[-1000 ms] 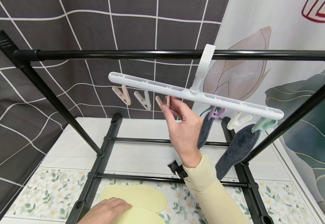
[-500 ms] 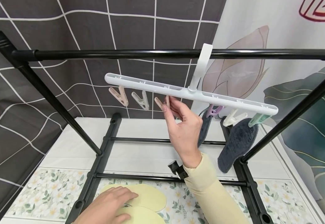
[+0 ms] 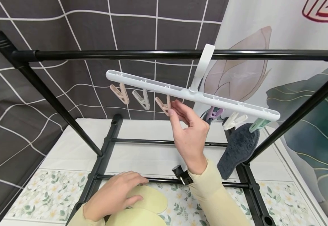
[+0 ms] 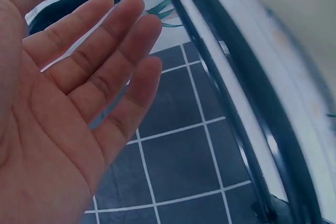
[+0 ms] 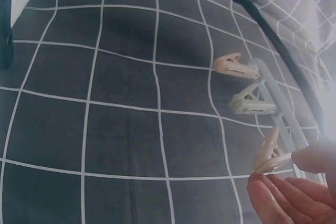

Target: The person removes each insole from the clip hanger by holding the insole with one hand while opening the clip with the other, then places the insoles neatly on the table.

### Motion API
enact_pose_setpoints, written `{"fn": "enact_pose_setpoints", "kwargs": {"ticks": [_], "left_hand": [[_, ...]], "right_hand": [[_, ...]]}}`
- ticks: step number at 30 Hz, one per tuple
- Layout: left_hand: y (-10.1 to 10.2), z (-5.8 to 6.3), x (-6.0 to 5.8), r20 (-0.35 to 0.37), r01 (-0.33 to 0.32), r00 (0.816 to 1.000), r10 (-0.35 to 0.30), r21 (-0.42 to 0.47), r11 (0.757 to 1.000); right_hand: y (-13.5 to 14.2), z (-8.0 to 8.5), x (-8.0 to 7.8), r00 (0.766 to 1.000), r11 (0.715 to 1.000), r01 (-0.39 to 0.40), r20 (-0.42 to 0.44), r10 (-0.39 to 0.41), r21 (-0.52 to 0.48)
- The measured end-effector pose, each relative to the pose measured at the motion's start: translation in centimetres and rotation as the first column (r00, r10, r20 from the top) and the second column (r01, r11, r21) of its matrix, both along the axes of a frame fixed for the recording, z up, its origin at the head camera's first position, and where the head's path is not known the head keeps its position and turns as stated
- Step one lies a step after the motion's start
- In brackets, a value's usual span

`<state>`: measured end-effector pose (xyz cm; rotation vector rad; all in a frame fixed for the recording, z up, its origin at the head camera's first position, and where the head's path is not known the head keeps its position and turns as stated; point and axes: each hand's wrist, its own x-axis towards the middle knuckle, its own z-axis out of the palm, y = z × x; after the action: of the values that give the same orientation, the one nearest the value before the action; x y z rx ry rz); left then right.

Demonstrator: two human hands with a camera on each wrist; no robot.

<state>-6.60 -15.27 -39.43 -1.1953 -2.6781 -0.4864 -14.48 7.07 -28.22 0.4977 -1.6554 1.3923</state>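
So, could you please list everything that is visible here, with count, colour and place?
Drying rack: one, black, over the table.
Clip hanger: one, white, hooked on the top bar, tilted.
Clips: six; three pinkish beige at the left, one purple, one cream, one green.
Grey insole: one fully seen, hanging from the green clip.
Yellow insoles: two, on the floral cloth.
Checked curtain: dark grey, behind.
Left hand: resting flat on the yellow insoles.
Right hand: at the third beige clip.

Glossy black metal rail, smooth white plastic hanger, fuzzy grey insole right of right hand.
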Motion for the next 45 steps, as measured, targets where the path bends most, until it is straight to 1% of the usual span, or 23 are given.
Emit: {"fn": "enact_pose_setpoints", "kwargs": {"ticks": [3, 6, 10, 14, 16, 19, 25, 30, 35, 37, 40, 42, 45], "left_hand": [[0.6, 0.6, -0.7, 0.004, -0.006, 1.0, 0.006, 0.018, 1.0], [1.3, 1.1, -1.2, -0.004, -0.032, 0.999, 0.032, 0.047, 0.998], [2.4, 1.6, -1.8, -0.004, -0.075, 0.997, 0.076, 0.106, 0.992], [3.3, 1.9, -2.5, 0.025, -0.13, 0.991, 0.128, 0.161, 0.978], [3.7, 2.0, -2.8, 0.046, -0.155, 0.988, 0.149, 0.188, 0.97], [4.3, 2.2, -3.3, 0.075, -0.185, 0.982, 0.173, 0.214, 0.959], [5.3, 2.6, -4.2, 0.122, -0.23, 0.971, 0.205, 0.257, 0.939], [6.4, 2.8, -5.0, 0.166, -0.236, 0.967, 0.193, 0.298, 0.925], [7.7, 3.1, -5.9, 0.199, -0.208, 0.97, 0.143, 0.358, 0.91], [8.3, 3.2, -6.2, 0.216, -0.209, 0.967, 0.135, 0.372, 0.905], [9.1, 3.2, -6.8, 0.225, -0.214, 0.965, 0.136, 0.373, 0.903], [9.6, 3.1, -7.1, 0.234, -0.223, 0.962, 0.142, 0.369, 0.902], [10.5, 2.9, -7.6, 0.246, -0.221, 0.96, 0.133, 0.374, 0.901]], "right_hand": [[0.2, -0.1, 0.6, 1.0, 1.0, 0.019, 0.01, -0.019, -0.023], [0.4, -0.1, 1.1, 0.999, 0.998, 0.045, 0.009, -0.044, -0.05], [1.0, -0.1, 1.7, 0.994, 0.994, 0.104, -0.024, -0.105, -0.037], [1.7, -0.1, 2.2, 0.983, 0.985, 0.173, -0.061, -0.173, -0.013], [2.0, -0.1, 2.5, 0.974, 0.976, 0.216, -0.073, -0.216, -0.003], [2.5, -0.1, 2.8, 0.953, 0.956, 0.292, -0.084, -0.291, 0.003], [3.1, 0.6, 3.8, 0.913, 0.917, 0.399, -0.093, -0.397, -0.003], [3.6, 1.3, 4.5, 0.891, 0.892, 0.452, -0.053, -0.451, 0.003], [4.5, 0.7, 4.2, 0.882, 0.881, 0.47, 0.02, -0.472, 0.054], [4.8, 0.4, 4.1, 0.877, 0.878, 0.474, 0.051, -0.478, 0.072], [5.0, 0.4, 3.9, 0.874, 0.879, 0.471, 0.092, -0.477, 0.08], [5.1, 0.5, 3.9, 0.876, 0.883, 0.462, 0.113, -0.468, 0.078], [5.1, 0.7, 3.9, 0.881, 0.89, 0.45, 0.127, -0.456, 0.073]]}}
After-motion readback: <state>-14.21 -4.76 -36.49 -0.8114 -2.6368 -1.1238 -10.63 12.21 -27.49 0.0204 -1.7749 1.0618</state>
